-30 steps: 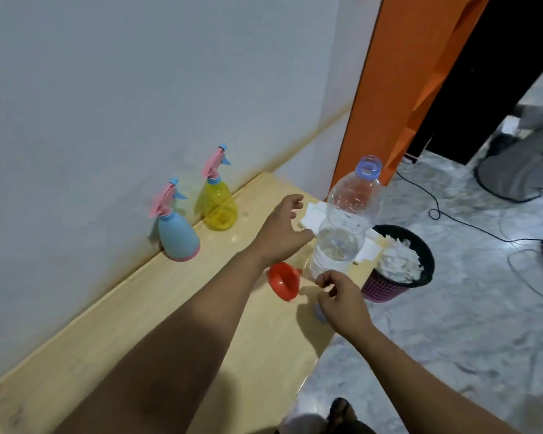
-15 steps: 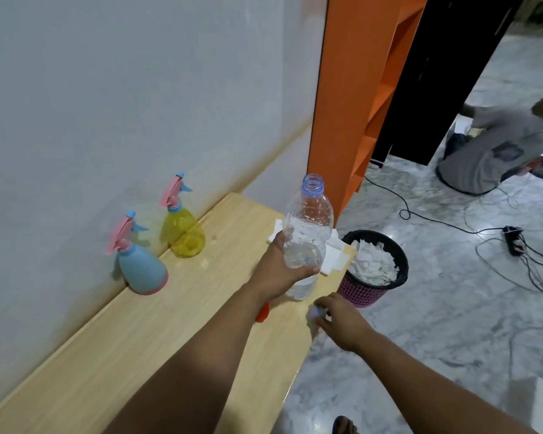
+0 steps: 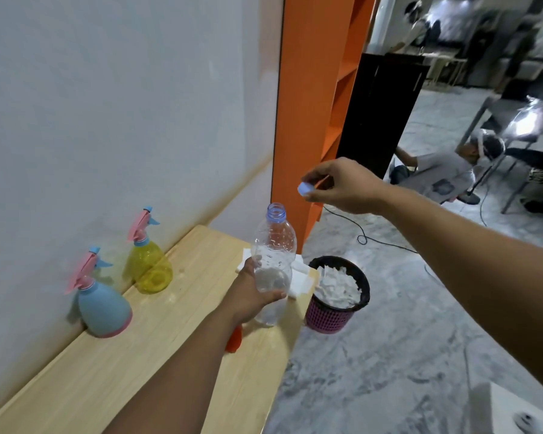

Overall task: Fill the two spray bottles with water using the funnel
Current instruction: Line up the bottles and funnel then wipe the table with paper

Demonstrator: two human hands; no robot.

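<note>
Two spray bottles (image 3: pixel 102 303) (image 3: pixel 149 264), one water bottle (image 3: pixel 273 261), one cap (image 3: pixel 304 188), one funnel (image 3: pixel 234 339)

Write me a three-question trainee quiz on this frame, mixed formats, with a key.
1. True or false: the water bottle is uncapped.
2. What does the right hand pinch? A funnel, B cap, C tissue.
3. Fill in: the left hand grips the ____.

Key: 1 true. 2 B. 3 water bottle. Both spray bottles, blue and yellow, keep their trigger heads on; the red funnel lies on the table.
</note>
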